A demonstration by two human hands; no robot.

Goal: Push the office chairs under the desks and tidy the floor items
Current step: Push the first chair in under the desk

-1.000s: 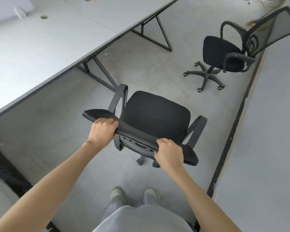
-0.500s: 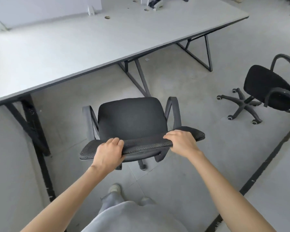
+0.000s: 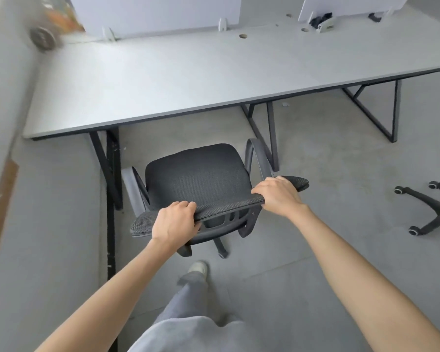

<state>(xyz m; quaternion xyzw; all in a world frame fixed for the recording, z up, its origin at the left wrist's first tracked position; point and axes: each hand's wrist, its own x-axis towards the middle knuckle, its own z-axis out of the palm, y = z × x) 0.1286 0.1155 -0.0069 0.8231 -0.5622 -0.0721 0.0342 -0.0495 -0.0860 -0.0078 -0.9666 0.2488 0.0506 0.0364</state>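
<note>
A black mesh office chair (image 3: pixel 200 177) stands on the grey floor just in front of the long grey desk (image 3: pixel 188 77), its seat facing the desk edge. My left hand (image 3: pixel 174 221) grips the top of the chair's backrest at its left part. My right hand (image 3: pixel 277 195) grips the same backrest top near its right end. The front of the seat sits close to the desk edge, between two black desk legs. The chair's wheels are mostly hidden under the seat.
The wheeled base of a second chair (image 3: pixel 432 209) shows at the right edge. Black desk legs (image 3: pixel 112 171) stand left of the chair, more legs (image 3: pixel 269 138) to its right. A grey wall (image 3: pixel 23 174) is at the left. White dividers (image 3: pixel 158 13) and small items (image 3: pixel 321 21) sit on the desk.
I have turned with the chair toward the desk. The chair has rolled closer to the desk edge and now faces it squarely; the second chair has slid to the right edge of view.
</note>
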